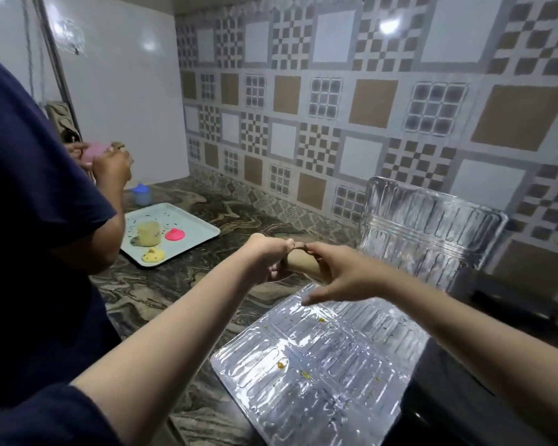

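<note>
Head view: reaching forward with both forearms from the lower edges, meeting mid-frame. Pinching the left end of the tan roll (305,267), held up at centre frame, with the curled left hand (266,257). Gripping its right end with the right hand (342,276), thumb and forefinger closed, other fingers hanging over the foil sheet (303,365).

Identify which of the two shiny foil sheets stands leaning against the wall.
The far foil sheet, propped upright against the patterned tiles. The near foil sheet lies flat on the counter, flecked with yellow specks.
</note>
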A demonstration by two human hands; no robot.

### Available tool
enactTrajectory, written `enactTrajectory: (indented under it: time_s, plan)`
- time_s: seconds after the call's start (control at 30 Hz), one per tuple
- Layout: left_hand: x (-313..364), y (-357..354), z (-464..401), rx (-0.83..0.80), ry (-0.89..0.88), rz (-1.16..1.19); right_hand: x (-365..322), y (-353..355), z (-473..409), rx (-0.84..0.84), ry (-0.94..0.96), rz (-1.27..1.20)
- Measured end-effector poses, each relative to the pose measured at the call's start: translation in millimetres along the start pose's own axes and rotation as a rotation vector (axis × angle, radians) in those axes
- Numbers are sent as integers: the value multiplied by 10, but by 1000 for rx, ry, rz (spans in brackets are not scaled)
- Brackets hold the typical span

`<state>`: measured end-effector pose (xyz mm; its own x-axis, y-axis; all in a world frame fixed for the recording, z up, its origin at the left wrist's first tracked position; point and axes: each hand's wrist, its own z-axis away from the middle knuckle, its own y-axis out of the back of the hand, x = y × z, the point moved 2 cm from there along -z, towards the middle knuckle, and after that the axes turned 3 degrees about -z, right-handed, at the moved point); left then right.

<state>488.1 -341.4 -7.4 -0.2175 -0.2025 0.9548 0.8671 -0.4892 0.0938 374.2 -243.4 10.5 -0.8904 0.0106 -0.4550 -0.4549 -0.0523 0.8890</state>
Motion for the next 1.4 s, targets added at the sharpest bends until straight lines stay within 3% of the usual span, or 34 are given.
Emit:
enactTrajectory:
  time_s: [0.1, 0.23, 0.33, 0.4, 0.53, 0.63, 0.7, 0.83, 1.17, 1.4]
  plan:
    - [-75, 94, -47, 6, 53, 22, 26, -239, -259, 159, 45, 46]
    - [-433, 293, -145, 117, 58, -84, 134, -418, -525, -12, -50, 100]
    - [-868, 400, -114, 144, 37, -605, 200, -621, -720, -159, -72, 309]
    - [-1198, 416, -44, 38, 46, -933, 234, -786, -849, -252, -57, 377]
    - [-1808, 383, 147, -112, 310, -1255, 240, -1104, -1103, -226, 57, 491]
    - [-2098, 376, 200, -147, 350, -1307, 215, -1300, -1280, -55, 125, 493]
    - [-2216, 429, 165, -127, 314, -1347, 163, -1454, -1332, -34, 256, 523]
    - [-2269, 567, 107, -67, 241, -1423, 111, -1798, -1300, -170, 427, 630]
    - [-2277, 714, -30, -43, 213, -1448, 162, -2161, -1202, -416, 390, 688]
    - [-2185, 732, -14, -144, 250, -1515, 234, -2030, -862, -535, 442, 658]
